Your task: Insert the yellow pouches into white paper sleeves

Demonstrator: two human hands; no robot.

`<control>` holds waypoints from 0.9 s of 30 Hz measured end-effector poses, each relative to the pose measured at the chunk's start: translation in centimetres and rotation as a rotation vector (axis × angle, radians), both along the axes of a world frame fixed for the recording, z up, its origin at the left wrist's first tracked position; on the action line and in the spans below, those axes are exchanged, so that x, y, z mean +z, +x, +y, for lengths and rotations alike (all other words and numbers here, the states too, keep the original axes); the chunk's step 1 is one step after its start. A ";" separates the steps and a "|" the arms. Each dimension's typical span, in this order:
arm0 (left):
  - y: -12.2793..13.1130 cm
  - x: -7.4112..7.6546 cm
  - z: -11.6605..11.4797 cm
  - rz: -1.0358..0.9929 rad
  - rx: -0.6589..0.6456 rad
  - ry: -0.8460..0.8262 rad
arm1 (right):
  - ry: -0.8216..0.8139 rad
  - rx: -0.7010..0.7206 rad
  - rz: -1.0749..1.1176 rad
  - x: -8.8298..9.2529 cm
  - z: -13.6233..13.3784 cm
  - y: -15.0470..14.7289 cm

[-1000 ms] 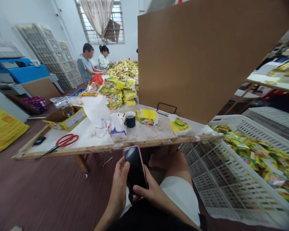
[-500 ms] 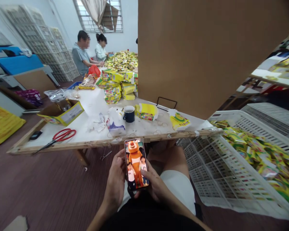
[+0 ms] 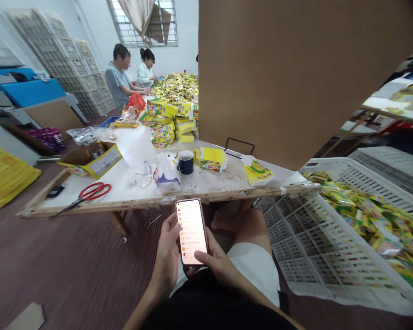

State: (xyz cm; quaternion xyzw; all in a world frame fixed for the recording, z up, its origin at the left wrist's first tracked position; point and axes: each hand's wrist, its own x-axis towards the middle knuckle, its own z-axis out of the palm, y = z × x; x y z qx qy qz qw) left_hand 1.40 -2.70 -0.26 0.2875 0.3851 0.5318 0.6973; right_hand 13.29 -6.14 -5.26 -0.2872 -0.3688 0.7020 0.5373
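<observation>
- The phone had switched from a photo to a pale list.
- Left hand and right hand curled around it.
- White crate held yellow packets.

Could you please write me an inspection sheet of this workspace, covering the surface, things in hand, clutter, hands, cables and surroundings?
Surface: white-topped, wooden-rimmed table, strewn with items.
Things in hand: phone, screen lit.
Clutter: red-handled scissors, blades over the rim; dark mug; open carton; crumpled wrapping.
Hands: left hand grips the phone; right hand also holds it, thumb over the lower screen.
Cables: nothing seen.
Surroundings: white crate of yellow packets at right; large brown board; two people near a heap of packets.
</observation>
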 end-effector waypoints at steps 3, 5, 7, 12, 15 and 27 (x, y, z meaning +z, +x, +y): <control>0.1 -0.1 0.2 0.023 0.016 0.012 | 0.011 0.018 -0.020 0.3 0.0 0.0; 0.0 -0.1 0.3 0.020 0.014 0.013 | 0.020 0.025 -0.020 0.3 -0.1 0.0; -0.1 -0.1 0.4 0.018 0.005 0.002 | 0.007 0.027 -0.005 0.2 0.0 0.0; -0.3 0.3 0.3 0.040 -0.008 0.030 | -0.058 -0.029 0.095 -0.4 0.2 -0.1; -0.3 0.4 0.1 0.043 -0.018 0.050 | -0.053 -0.047 0.113 -0.3 0.2 -0.1; -0.2 0.4 -0.1 0.051 -0.031 0.026 | -0.105 -0.087 0.119 -0.2 0.0 -0.2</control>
